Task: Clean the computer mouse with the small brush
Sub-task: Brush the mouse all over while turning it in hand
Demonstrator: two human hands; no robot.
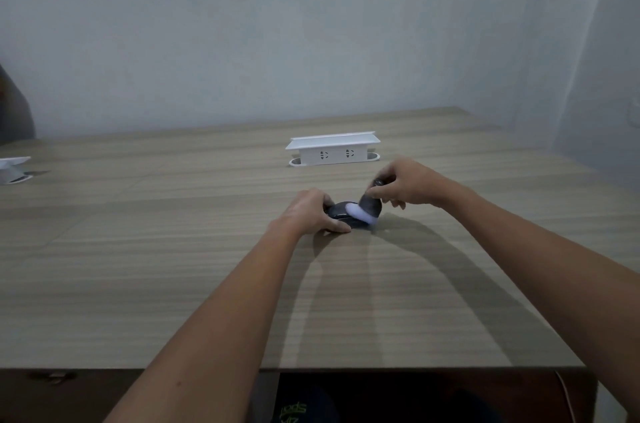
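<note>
Here, brush [370, 208] in right grip [405, 187].

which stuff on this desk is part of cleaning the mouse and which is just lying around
Part of the job:
- computer mouse, steadied on the table by the left hand
- small brush, held in the right hand, white bristles on the mouse

Just lying about:
- white socket box, behind the hands
- white object at the left edge, cut off by the frame
</note>
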